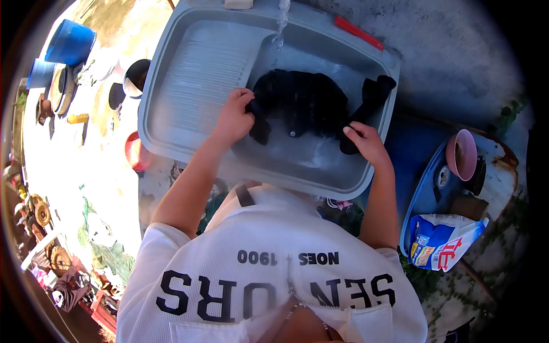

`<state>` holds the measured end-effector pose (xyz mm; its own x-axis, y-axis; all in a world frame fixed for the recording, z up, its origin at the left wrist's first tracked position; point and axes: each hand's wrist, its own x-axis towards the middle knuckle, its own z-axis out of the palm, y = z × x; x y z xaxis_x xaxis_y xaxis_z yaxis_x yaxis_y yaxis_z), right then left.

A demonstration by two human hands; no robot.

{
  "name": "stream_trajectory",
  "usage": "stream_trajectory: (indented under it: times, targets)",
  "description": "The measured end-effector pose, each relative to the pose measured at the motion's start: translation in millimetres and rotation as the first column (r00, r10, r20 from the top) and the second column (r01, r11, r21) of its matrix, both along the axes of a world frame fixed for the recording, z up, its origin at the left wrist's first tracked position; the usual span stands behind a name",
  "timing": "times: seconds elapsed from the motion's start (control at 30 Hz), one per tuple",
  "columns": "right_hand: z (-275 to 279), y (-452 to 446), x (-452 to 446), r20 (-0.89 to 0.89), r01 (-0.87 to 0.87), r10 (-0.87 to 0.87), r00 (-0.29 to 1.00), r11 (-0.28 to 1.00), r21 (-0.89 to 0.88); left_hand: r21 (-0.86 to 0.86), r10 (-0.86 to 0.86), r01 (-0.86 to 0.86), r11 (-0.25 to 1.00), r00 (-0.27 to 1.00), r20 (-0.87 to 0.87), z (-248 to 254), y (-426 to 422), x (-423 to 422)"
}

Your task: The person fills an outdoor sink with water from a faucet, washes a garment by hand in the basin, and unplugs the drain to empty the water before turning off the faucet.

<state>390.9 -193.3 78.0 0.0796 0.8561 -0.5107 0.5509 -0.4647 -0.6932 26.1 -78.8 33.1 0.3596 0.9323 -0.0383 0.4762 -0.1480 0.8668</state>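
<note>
A black garment [300, 100] lies bunched in the basin of the grey washboard sink [197, 86]. A small round shiny spot, perhaps a button, shows near its lower edge. My left hand [233, 117] is closed on the garment's left end, beside the ribbed board. On the opposite side, my right hand [366, 142] pinches a black part near the basin's right wall. A further black length of cloth [376, 94] runs up against that wall; whether it belongs to the same garment I cannot tell. Running water [281, 23] falls into the basin from above.
A red-handled tool [359, 32] rests on the sink's back rim. To the right, a pink bowl [461, 154] and a blue-and-white detergent bag [446, 241] sit on a blue surface. At the left stand a blue barrel [70, 42] and a red bucket [137, 152].
</note>
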Motion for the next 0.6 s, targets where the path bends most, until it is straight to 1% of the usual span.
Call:
stream_trajectory:
  times: [0.03,0.07,0.1,0.17,0.2,0.23,0.27,0.3,0.33,0.37,0.43,0.53,0.6]
  targets:
    - [-12,1,-15,0.180,-0.198,0.208,0.962,0.978,-0.072,0.026,-0.112,0.116,0.993,0.985,-0.134,-5,-4,4]
    - [-28,-1,-27,0.331,-0.372,0.412,0.849,0.911,-0.179,0.035,-0.216,0.234,0.972,0.939,-0.267,-11,-8,9]
    - [-52,-4,-35,0.397,-0.377,0.380,0.835,0.922,-0.088,-0.161,-0.389,0.354,0.921,0.834,-0.392,-20,-7,13]
    - [-100,-12,-50,0.512,-0.395,0.298,0.806,0.915,0.089,-0.299,-0.426,0.311,0.902,0.748,-0.508,-12,-12,35]
    - [-111,-9,-59,0.558,-0.374,0.248,0.792,0.919,0.122,-0.360,-0.445,0.279,0.890,0.699,-0.560,-7,-13,49]
    - [-122,-3,-68,0.602,-0.355,0.195,0.774,0.921,0.159,-0.290,-0.404,0.283,0.914,0.692,-0.598,-6,-11,60]
    - [-132,4,-76,0.641,-0.337,0.140,0.754,0.921,0.195,-0.115,-0.328,0.331,0.937,0.711,-0.623,-16,-10,69]
    - [-142,9,-85,0.643,-0.310,0.151,0.751,0.940,0.142,0.058,-0.254,0.372,0.927,0.732,-0.632,-32,-12,77]
    - [-151,15,-94,0.645,-0.283,0.163,0.747,0.955,0.086,0.229,-0.182,0.403,0.886,0.758,-0.627,-49,-13,83]
    - [-160,21,-99,0.647,-0.259,0.176,0.742,0.965,0.034,0.126,-0.248,0.451,0.883,0.679,-0.691,-66,-11,90]
    - [-178,28,-105,0.645,-0.250,0.181,0.742,0.968,0.015,-0.089,-0.379,0.510,0.855,0.499,-0.779,-100,-8,98]
    - [-199,35,-105,0.637,-0.259,0.189,0.748,0.966,0.018,-0.113,-0.375,0.458,0.882,0.535,-0.757,-143,-9,96]
    - [-211,34,-103,0.638,-0.265,0.202,0.743,0.964,0.004,-0.085,-0.334,0.438,0.895,0.530,-0.780,-164,-13,101]
